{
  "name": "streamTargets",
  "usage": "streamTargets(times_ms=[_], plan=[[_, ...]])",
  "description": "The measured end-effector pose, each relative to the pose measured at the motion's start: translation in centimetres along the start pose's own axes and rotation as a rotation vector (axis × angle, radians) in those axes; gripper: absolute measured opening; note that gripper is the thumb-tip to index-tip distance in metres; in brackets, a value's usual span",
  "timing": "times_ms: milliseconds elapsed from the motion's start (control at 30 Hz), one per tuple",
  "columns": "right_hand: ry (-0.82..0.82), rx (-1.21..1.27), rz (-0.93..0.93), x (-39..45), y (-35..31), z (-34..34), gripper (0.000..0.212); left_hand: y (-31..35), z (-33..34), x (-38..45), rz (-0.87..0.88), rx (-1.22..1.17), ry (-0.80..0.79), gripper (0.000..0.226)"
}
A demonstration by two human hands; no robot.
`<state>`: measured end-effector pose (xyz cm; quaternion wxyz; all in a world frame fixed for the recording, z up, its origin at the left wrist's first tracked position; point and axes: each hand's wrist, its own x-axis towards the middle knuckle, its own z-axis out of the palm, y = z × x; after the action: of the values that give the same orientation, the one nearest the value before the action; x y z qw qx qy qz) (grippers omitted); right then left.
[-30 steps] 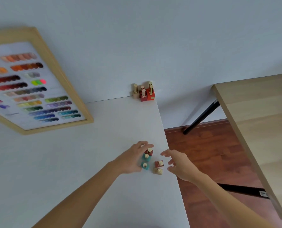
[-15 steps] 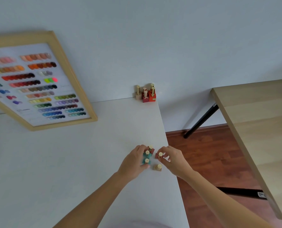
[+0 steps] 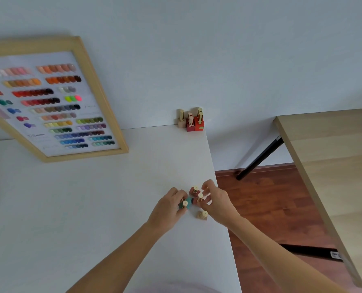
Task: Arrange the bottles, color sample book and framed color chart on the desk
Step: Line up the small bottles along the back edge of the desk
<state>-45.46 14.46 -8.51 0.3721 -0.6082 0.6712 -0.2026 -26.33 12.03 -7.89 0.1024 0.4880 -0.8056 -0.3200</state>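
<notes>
The white tabletop carried everything, and the framed color chart stood at its back left, leaning against the wall; being broad, stiff and probably glazed, it would likely want both hands on the wooden frame edges. At the far right corner, against the wall, stood a tight cluster of bottles, upright and touching. The color sample book did not show clearly.

Near the right edge, a second group of small bottles sat between the two hands. These looked like little glass bottles with gold caps: light, hard, smooth, easy to tip and breakable if knocked off the nearby edge, so the square body seemed the safer hold than the slim cap.

The left hand had its grip narrow, fingers curled around the teal bottle. The right hand had its grip half open, fingertips around a red bottle; whether it truly pinched it, I could not tell. A tan bottle stood just beside, untouched.
</notes>
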Motion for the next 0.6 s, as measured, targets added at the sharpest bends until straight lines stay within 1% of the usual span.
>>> streamTargets(times_ms=[67, 133, 233, 300, 400, 500, 600], plan=[[0.013, -0.012, 0.031, 0.2, -0.2, 0.2, 0.046, -0.1, -0.1, 0.1, -0.009, -0.013, 0.006, 0.027], [-0.023, -0.022, 0.052, 0.5, -0.3, 0.4, 0.057, 0.0, -0.1, 0.4, -0.010, -0.021, 0.009, 0.027], [-0.066, -0.058, 0.036, 1.0, -0.4, 0.8, 0.067, 0.3, 0.2, 0.7, -0.007, -0.032, -0.001, 0.036], [-0.080, -0.088, 0.026, 1.4, -0.4, 0.8, 0.065, 0.2, 0.6, 1.0, -0.024, -0.056, -0.010, 0.043], [-0.082, -0.111, 0.023, 1.7, -0.3, 0.8, 0.053, -0.3, 0.9, 1.3, -0.040, -0.070, -0.045, 0.048], [-0.075, -0.124, 0.016, 1.9, 0.0, 0.7, 0.046, -0.8, 1.2, 1.5, -0.045, -0.003, -0.090, 0.051], [-0.073, -0.139, 0.000, 2.2, 0.2, 0.6, 0.043, -0.9, 1.4, 1.7, -0.052, 0.062, -0.088, 0.050]])
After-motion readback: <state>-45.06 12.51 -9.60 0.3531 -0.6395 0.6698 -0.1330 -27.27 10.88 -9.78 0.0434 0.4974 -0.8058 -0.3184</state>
